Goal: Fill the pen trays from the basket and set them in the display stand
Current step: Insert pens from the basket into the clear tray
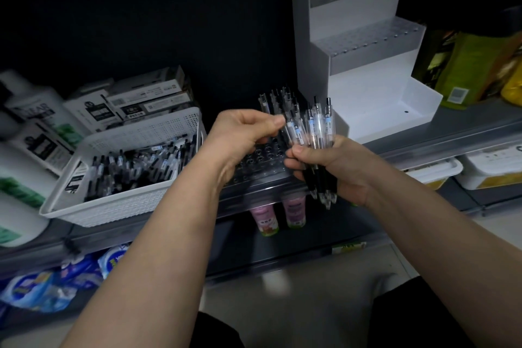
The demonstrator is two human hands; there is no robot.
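A white perforated basket (132, 200) on the shelf at left holds several black-and-clear pens (135, 167). In the middle of the shelf lies a clear pen tray (262, 169) with rows of holes, and several pens (278, 102) stand upright in its far rows. My right hand (336, 169) grips a bundle of pens (319, 135), tips down. My left hand (245, 133) pinches the top of one pen of that bundle between thumb and finger, just above the tray. A white stepped display stand (367, 65) rises at the back right, with a clear tray on its upper step.
Boxes and white bottles (34, 121) crowd the shelf left of and behind the basket. Green and yellow packages (469, 65) stand right of the stand. Below the shelf edge are pink cups (278, 215), blue packets (56, 285) and white tubs (491, 172).
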